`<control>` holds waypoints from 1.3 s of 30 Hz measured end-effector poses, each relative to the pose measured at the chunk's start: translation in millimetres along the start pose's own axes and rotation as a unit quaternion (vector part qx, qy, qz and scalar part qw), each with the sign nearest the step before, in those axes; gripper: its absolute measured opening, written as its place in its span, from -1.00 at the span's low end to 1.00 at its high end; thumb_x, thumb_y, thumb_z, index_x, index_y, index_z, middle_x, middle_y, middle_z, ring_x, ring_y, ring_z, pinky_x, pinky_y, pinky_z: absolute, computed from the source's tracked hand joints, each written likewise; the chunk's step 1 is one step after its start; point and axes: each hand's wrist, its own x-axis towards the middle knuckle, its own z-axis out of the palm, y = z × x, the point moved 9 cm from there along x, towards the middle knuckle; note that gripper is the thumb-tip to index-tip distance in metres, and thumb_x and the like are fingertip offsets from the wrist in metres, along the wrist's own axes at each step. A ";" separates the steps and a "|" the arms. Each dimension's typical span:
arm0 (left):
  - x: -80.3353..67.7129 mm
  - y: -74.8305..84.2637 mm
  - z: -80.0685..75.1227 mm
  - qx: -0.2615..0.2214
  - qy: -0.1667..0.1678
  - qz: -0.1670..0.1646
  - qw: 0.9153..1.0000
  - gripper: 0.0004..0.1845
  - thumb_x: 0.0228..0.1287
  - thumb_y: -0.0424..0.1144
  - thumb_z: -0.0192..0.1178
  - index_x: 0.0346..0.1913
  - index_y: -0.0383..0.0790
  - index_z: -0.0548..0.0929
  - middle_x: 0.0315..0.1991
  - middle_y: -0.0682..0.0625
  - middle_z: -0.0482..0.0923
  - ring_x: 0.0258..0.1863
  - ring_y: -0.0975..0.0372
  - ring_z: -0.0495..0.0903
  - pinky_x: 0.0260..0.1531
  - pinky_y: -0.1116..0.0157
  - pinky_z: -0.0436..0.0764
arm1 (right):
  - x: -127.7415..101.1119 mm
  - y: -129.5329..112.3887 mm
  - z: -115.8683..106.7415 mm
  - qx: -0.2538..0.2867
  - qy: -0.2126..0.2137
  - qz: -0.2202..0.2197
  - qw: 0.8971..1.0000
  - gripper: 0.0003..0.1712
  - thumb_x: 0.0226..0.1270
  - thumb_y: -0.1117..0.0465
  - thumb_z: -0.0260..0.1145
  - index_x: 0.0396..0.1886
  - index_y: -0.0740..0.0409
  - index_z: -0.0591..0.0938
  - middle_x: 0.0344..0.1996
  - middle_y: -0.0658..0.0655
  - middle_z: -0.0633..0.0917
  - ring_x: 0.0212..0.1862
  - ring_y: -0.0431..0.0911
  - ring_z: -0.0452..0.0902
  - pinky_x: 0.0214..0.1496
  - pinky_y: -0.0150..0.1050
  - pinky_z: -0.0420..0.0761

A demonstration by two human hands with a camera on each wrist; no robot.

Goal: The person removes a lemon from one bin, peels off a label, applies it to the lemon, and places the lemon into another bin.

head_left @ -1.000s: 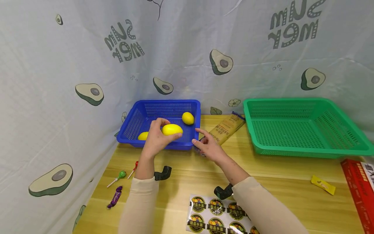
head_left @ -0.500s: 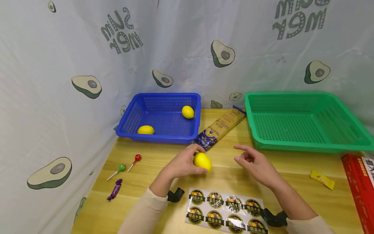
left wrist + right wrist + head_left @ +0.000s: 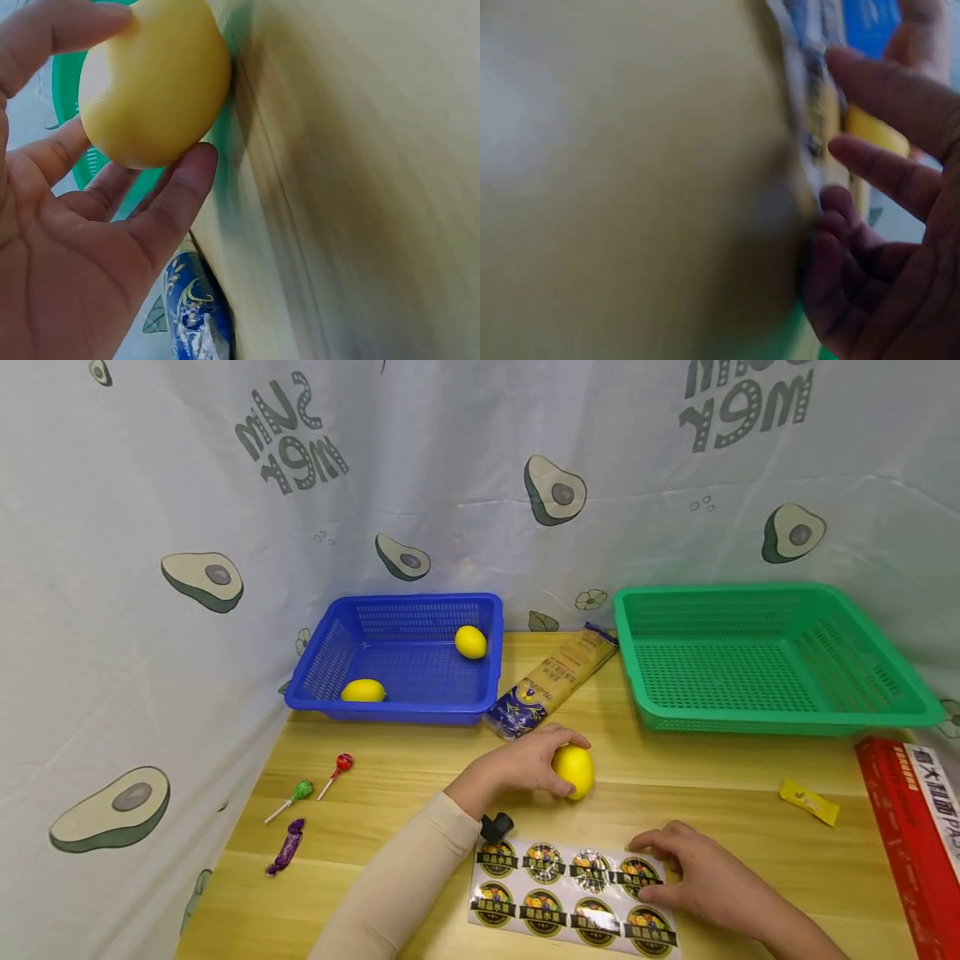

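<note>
My left hand [image 3: 546, 766] grips a yellow lemon [image 3: 576, 771] low over the wooden table [image 3: 420, 768], in front of the two baskets. The left wrist view shows the lemon [image 3: 154, 82] held between thumb and curled fingers [image 3: 176, 195]. My right hand [image 3: 678, 868] lies on the right end of a sheet of round fruit stickers [image 3: 558, 902] near the front edge, its bent fingertips touching the sheet. The right wrist view is blurred; it shows fingers [image 3: 877, 169] at the sheet's edge and a bit of yellow behind them.
A blue basket [image 3: 330, 660] at the back left holds two lemons [image 3: 471, 642] [image 3: 363, 691]. A green basket [image 3: 780, 720] stands at the back right, with a pasta packet [image 3: 551, 681] between them. Two lollipops [image 3: 294, 797] [image 3: 335, 770] and a purple candy [image 3: 282, 857] lie left; a yellow sachet [image 3: 808, 801] and red box [image 3: 911, 827] lie right.
My left hand carried the lemon out of the blue basket, towards me and to the right. My right hand drew back and came down onto the sticker sheet.
</note>
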 end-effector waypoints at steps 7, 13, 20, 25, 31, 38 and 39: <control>-4.5 -4.7 -2.9 -0.007 0.014 -0.001 1.000 -0.16 0.16 -0.15 0.47 0.52 0.02 0.36 0.50 -0.05 0.29 0.41 0.17 0.35 0.41 0.25 0.38 | 5.1 -11.3 5.8 -0.074 0.027 0.002 0.997 -0.51 0.02 -0.06 0.63 -0.02 -0.22 0.69 -0.33 -0.17 0.45 -0.34 -0.40 0.26 -0.31 -0.37 0.37; -46.4 9.3 -11.6 0.052 0.093 -0.043 0.993 -0.32 0.20 -0.02 0.46 0.38 0.01 0.49 0.34 -0.04 0.39 0.34 0.09 0.34 0.32 0.13 0.48 | 18.9 -19.3 8.7 -0.075 0.021 0.003 0.997 -0.53 0.05 -0.06 0.62 -0.01 -0.24 0.70 -0.28 -0.17 0.50 -0.32 -0.38 0.29 -0.28 -0.36 0.41; -79.1 27.8 36.1 0.142 0.015 -0.033 0.989 -0.46 0.18 0.12 0.46 0.18 0.04 0.63 0.02 0.11 0.60 -0.06 0.28 0.48 -0.04 0.43 0.53 | 34.9 -29.4 8.6 -0.086 0.030 -0.002 0.996 -0.48 0.06 -0.06 0.61 0.05 -0.16 0.70 -0.26 -0.14 0.53 -0.30 -0.33 0.35 -0.26 -0.32 0.46; -78.1 22.8 55.5 0.167 0.020 -0.048 0.985 -0.35 0.06 0.19 0.52 0.20 0.05 0.61 -0.04 0.12 0.52 -0.13 0.30 0.42 -0.09 0.45 0.52 | 40.3 -28.1 7.9 -0.080 0.039 0.013 0.996 -0.44 0.04 -0.07 0.63 0.05 -0.08 0.70 -0.24 -0.09 0.55 -0.27 -0.25 0.41 -0.22 -0.24 0.53; -76.4 12.4 59.2 0.151 0.042 -0.064 0.986 -0.31 0.00 0.20 0.56 0.19 0.06 0.60 -0.02 0.15 0.46 -0.05 0.31 0.43 -0.02 0.44 0.52 | 41.8 -23.4 7.0 -0.062 0.047 0.022 0.997 -0.55 0.05 -0.03 0.63 -0.07 -0.08 0.71 -0.29 -0.10 0.56 -0.26 -0.25 0.42 -0.24 -0.27 0.51; -73.3 9.5 59.9 0.152 0.047 -0.056 0.986 -0.29 0.01 0.21 0.55 0.21 0.04 0.60 0.06 0.18 0.48 0.06 0.29 0.48 0.07 0.44 0.53 | 45.8 -21.4 8.0 -0.059 0.029 0.036 0.997 -0.60 0.08 -0.03 0.61 -0.10 -0.07 0.71 -0.26 -0.06 0.59 -0.23 -0.21 0.44 -0.21 -0.22 0.52; -72.9 9.2 59.8 0.154 0.046 -0.057 0.985 -0.30 0.01 0.21 0.55 0.21 0.04 0.60 0.06 0.18 0.48 0.06 0.29 0.48 0.07 0.44 0.53 | 46.3 -21.4 8.3 -0.059 0.029 0.037 0.997 -0.60 0.08 -0.03 0.61 -0.10 -0.08 0.71 -0.27 -0.06 0.59 -0.23 -0.21 0.44 -0.21 -0.23 0.52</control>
